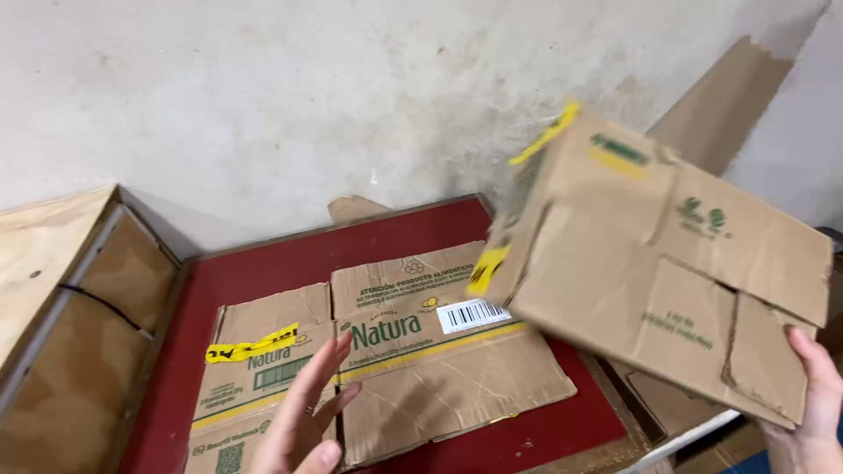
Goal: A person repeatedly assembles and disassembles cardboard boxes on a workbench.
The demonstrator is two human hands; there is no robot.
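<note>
Right hand (812, 399): at the lower right edge of view, fingers closed on the lower corner of a box (659, 263), flattened brown cardboard, held tilted in the air over the right end of the board, blurred. Yellow tape on its upper and left edges.
Left hand (307, 412): low centre, fingers spread, holding nothing, over a sheet (386, 360).
Sheet: flattened cardboard carton, lying flat on a red board (263, 263); green print, yellow stripe, white barcode label, yellow tape piece at left.
Wall (307, 88): pale, stained plaster behind.
Frame (61, 307): plywood, at left, beside the board.
</note>
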